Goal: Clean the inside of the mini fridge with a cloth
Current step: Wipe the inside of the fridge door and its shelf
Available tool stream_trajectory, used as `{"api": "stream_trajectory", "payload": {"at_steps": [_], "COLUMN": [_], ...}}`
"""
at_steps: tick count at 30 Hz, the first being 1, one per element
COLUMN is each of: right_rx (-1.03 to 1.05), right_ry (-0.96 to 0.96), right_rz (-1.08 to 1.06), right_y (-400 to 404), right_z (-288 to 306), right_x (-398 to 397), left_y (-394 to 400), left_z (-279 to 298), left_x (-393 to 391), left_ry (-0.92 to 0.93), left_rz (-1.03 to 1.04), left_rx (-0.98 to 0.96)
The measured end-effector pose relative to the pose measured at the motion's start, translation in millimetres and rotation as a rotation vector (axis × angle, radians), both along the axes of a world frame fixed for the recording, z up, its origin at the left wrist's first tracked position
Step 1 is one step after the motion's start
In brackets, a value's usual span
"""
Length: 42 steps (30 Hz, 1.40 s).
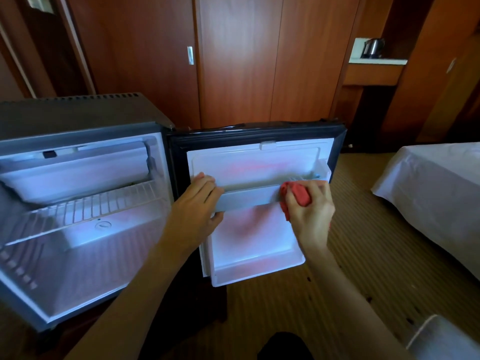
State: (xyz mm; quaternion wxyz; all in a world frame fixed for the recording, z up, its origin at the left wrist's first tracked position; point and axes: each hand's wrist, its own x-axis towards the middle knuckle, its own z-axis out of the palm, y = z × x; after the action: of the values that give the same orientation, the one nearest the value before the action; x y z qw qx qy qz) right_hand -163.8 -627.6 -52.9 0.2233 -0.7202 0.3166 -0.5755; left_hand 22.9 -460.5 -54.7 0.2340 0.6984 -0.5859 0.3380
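Head view: we're mid-job on the mini fridge (85, 141) door | right hand (310, 211) bunches red cloth (296, 194) against door shelf rail (249, 198) | left hand (198, 203) grips rail's other end | cabinet left of our hands, likely still to wipe
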Motion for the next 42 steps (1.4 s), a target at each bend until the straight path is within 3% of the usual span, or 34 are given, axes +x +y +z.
{"api": "stream_trajectory", "payload": {"at_steps": [4, 8, 10, 15, 22, 26, 33, 42], "right_rx": [-0.152, -0.267, -0.197, -0.055, -0.319, -0.331, -0.044, -0.347], "right_ry": [0.089, 0.143, 0.176, 0.051, 0.163, 0.169, -0.018, 0.175], "right_rz": [0.289, 0.395, 0.373, 0.059, 0.340, 0.389, 0.022, 0.335], "right_y": [57.2, 68.9, 43.8, -10.7, 63.4, 57.4, -10.9, 59.5], "right_z": [-5.7, -9.1, -13.0, -17.6, -27.0, -27.4, -22.2, -35.3], "right_x": [51.0, 59.5, 36.9, -1.8, 59.2, 50.1, -7.9, 54.9], "left_y": [-3.0, -3.5, -1.7, 0.9, -0.1, 3.8, 3.8, 1.9], "left_z": [0.7, 0.7, 2.0, 5.3, 7.0, 5.4, 4.5, 2.2], "left_x": [2.5, 2.5, 3.1, -0.5, 1.5, 1.4, 2.2, 6.6], "left_ry": [-0.030, -0.021, -0.025, -0.003, -0.046, -0.054, -0.023, -0.061], "left_rz": [-0.031, -0.044, -0.029, -0.008, -0.035, -0.050, -0.029, -0.054], "left_rx": [-0.043, -0.025, -0.015, 0.023, 0.011, -0.020, 0.004, -0.010]}}
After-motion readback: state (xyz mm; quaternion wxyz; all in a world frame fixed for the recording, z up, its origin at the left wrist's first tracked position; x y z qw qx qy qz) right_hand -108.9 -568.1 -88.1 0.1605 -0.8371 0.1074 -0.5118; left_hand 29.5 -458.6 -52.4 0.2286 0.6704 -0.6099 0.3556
